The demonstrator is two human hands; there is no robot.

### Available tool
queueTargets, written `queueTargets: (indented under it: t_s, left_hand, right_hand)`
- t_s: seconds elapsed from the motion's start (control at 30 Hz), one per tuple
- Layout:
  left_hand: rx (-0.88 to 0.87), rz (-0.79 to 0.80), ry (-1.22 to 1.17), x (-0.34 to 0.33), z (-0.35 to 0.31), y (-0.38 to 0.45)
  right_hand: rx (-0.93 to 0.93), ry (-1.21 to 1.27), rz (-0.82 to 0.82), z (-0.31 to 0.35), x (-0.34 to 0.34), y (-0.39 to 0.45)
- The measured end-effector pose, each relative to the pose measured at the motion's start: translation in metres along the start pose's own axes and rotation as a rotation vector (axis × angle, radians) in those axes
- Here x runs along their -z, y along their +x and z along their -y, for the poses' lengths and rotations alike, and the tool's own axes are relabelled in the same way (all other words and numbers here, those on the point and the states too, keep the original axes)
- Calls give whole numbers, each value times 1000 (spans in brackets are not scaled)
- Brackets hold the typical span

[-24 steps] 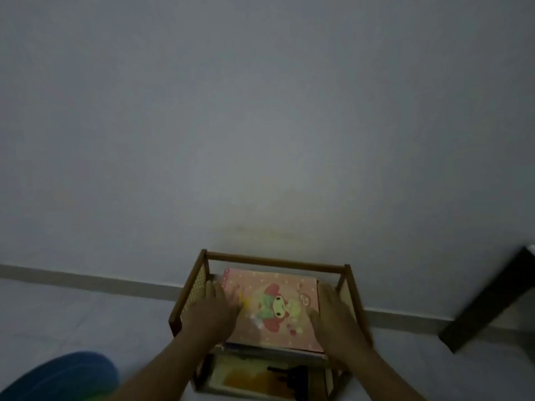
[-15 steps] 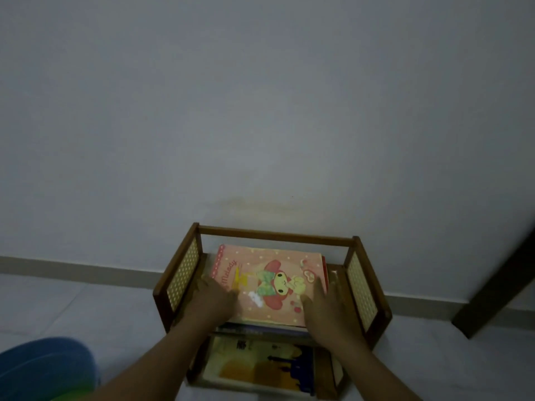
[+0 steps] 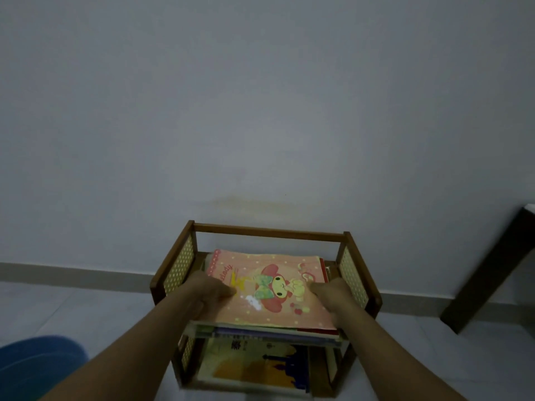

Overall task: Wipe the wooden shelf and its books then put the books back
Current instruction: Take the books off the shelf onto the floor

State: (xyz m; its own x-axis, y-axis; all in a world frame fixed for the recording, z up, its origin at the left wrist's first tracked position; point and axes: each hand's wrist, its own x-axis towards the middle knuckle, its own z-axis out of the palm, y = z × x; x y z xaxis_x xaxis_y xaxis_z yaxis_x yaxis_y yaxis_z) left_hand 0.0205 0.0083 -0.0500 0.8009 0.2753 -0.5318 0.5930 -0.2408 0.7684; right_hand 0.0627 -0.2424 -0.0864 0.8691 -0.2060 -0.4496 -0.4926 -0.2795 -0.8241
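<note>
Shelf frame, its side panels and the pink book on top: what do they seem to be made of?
Shelf frame: brown wood by its colour, smooth rails, low sheen. Side panels: pale sheet with a regular grid of holes, perhaps woven cane or perforated board; too dim to tell. Pink book: glossy printed paper or card cover, with a bright glare spot.

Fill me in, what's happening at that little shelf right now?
A person has both hands on a stack of books on the top level of a small wooden shelf against the wall. The left hand and right hand sit at either side of the pink book on top. Another book lies on the lower level. No cloth is in view.
</note>
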Motion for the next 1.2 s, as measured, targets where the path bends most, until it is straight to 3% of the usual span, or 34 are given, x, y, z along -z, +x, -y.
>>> queueTargets:
  t_s: [0.17, 0.3, 0.5, 0.67, 0.87, 1.03, 1.2]
  left_hand:
    - [-59, 84, -16, 7, 24, -20]
    - [-145, 72, -59, 10, 41, -48]
    - [-199, 4, -33, 8, 96, -112]
    - [-89, -23, 127, -15, 170, -146]
    - [91, 1, 224, -48, 258, -118]
    - [183, -23, 249, -72, 292, -90]
    - [187, -34, 334, -81, 310, -59]
  right_hand:
    - [45, 130, -1, -20, 7, -24]
    - [146, 129, -2, -31, 15, -54]
    - [150, 126, 50, -82, 22, -123]
    - [127, 1, 150, -160, 13, -162]
    - [98, -255, 176, -241, -14, -143]
    - [32, -438, 143, -279, -32, -113]
    - [66, -470, 147, -298, -50, -86]
